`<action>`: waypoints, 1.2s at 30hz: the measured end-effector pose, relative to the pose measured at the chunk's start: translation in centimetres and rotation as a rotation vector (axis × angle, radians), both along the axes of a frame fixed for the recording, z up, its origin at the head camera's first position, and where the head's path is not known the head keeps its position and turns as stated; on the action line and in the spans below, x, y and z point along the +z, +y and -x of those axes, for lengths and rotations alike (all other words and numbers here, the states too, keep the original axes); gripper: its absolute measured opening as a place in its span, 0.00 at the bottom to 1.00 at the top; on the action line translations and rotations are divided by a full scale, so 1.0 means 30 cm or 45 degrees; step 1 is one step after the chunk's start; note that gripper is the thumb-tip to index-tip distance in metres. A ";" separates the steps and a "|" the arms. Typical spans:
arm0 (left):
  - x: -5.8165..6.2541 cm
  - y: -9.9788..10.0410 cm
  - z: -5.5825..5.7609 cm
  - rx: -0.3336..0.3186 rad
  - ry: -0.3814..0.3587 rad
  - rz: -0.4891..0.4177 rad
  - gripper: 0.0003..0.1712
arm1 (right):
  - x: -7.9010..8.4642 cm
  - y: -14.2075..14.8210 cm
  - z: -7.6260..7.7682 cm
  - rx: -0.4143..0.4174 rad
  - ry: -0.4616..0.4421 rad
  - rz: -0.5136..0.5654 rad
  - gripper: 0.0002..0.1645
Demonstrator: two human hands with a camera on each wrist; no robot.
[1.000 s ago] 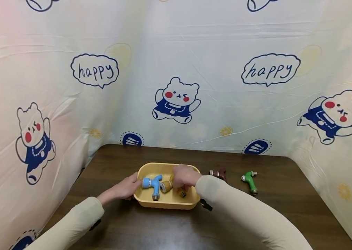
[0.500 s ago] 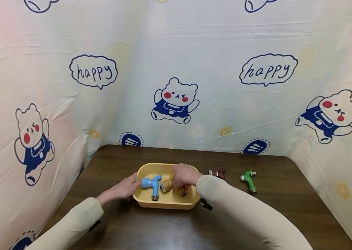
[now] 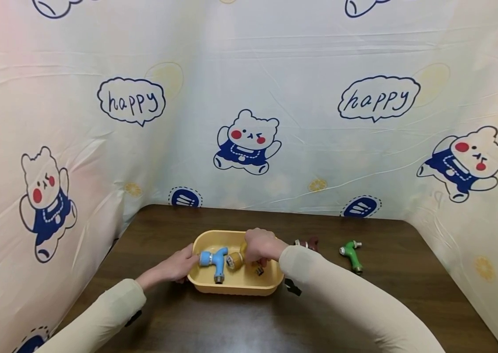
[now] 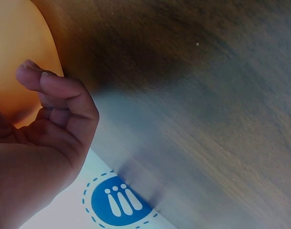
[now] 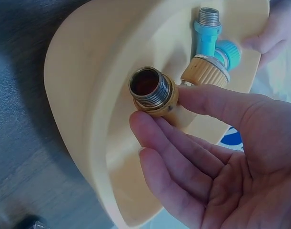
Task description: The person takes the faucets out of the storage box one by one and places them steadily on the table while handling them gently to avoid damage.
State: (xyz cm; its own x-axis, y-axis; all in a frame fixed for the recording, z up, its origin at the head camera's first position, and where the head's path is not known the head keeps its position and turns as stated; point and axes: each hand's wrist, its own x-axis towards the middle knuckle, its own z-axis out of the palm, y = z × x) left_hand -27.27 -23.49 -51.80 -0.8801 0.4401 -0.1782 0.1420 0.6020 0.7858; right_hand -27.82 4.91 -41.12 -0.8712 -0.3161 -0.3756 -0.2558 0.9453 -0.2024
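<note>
A yellow plastic basin point(image 3: 235, 289) stands on the table. My left hand point(image 3: 182, 264) grips its left rim, thumb on the inner side and fingers curled beneath the edge; the left wrist view shows those bent fingers point(image 4: 64, 90) against the wall. Inside the basin, my right hand point(image 3: 263, 246) pinches a mustard-yellow faucet point(image 5: 170, 107) between thumb and fingers near its threaded metal end. The hand covers much of its body in the head view, while the ribbed knob point(image 3: 234, 261) shows. A light blue faucet point(image 3: 219, 262) lies to its left, close to my left thumb.
To the right of the basin, a dark red faucet point(image 3: 308, 244) lies partly behind the right sleeve. Farther right lies a green faucet point(image 3: 353, 257). A patterned curtain point(image 3: 301, 162) hangs around the dark wooden table point(image 3: 231, 323) at the back and sides.
My right hand has risen very slightly in the basin, and the yellow faucet's threaded end with it. The left hand keeps its grip on the rim.
</note>
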 end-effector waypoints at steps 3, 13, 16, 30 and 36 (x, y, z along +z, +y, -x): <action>-0.016 -0.004 0.007 0.007 -0.003 -0.028 0.28 | 0.000 0.003 0.000 0.000 0.008 -0.014 0.08; 0.132 0.068 -0.096 0.093 -0.016 0.029 0.24 | 0.008 0.008 -0.006 0.012 0.013 -0.033 0.09; 0.157 0.087 -0.116 0.144 -0.029 0.039 0.23 | 0.004 0.008 -0.003 0.013 0.013 -0.035 0.08; -0.079 -0.027 0.036 -0.017 0.019 -0.046 0.26 | 0.015 0.018 -0.021 0.059 0.046 -0.019 0.10; -0.168 -0.051 0.097 0.057 -0.035 -0.045 0.23 | 0.024 0.033 -0.034 0.058 0.060 -0.010 0.09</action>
